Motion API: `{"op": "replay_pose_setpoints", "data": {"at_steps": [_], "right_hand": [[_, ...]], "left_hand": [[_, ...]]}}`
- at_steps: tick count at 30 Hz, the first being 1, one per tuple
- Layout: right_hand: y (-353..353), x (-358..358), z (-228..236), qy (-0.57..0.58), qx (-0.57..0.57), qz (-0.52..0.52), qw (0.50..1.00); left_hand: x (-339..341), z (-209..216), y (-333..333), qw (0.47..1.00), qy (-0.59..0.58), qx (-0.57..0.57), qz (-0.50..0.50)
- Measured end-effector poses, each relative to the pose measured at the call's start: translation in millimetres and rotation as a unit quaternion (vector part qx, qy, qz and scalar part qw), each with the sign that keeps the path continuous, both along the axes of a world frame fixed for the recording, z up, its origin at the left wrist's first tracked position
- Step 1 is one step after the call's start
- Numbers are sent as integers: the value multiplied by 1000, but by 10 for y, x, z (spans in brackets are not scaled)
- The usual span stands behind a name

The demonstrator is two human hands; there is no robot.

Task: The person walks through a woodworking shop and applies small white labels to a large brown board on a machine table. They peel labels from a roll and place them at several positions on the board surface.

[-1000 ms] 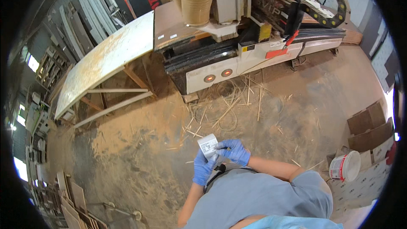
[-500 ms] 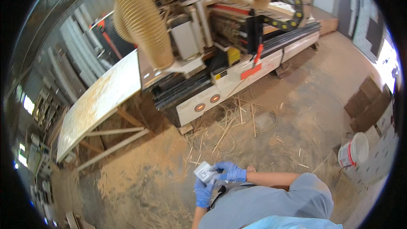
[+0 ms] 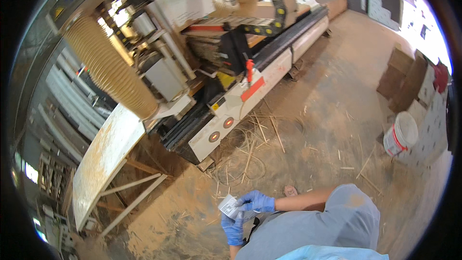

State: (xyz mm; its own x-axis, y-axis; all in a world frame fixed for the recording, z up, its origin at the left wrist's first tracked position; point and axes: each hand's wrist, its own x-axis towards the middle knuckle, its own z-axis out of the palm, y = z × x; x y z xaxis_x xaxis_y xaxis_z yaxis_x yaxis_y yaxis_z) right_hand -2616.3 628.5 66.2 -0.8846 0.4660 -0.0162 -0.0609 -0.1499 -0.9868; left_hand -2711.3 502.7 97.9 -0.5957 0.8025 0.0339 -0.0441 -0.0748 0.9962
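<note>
Close to my body I hold a small white printed label (image 3: 228,206), perhaps a stack of them; its thickness is hard to tell. My left hand (image 3: 233,229), in a blue glove, is closed on it from below. My right hand (image 3: 259,201), gloved in the same blue, comes in from the right with its fingers closed on the label's right side. Part of the label is hidden behind the right fingers, and a further pale piece shows below that hand.
A large cutting machine (image 3: 240,120) with a ribbed dust hose (image 3: 108,65) stands ahead. Left of it is a dusty white table (image 3: 103,163) on wooden legs. Wood strips (image 3: 250,149) and sawdust litter the floor. A white bucket (image 3: 402,134) and brown boards (image 3: 402,79) stand at right.
My view has turned to the right, so the machine sits further left. Both hands still hold the label, and its face is tilted slightly differently. A bare foot shows more plainly beyond my right forearm.
</note>
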Motion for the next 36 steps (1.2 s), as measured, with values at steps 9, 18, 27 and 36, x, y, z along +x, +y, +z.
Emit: {"op": "replay_pose_setpoints", "data": {"at_steps": [9,18,27,36], "right_hand": [[213,223,118,60,-17,-55,997],[700,602,214,65,25,10,998],[1121,932,161,42,-14,-4,999],[1551,1005,153,14,168,-94,981]], "left_hand": [[198,21,269,1000,0,-20,-14],[579,129,685,999,-8,-38,-1],[913,115,1110,999,-31,-27,-10],[1055,116,1335,997,6,-62,-41]]}}
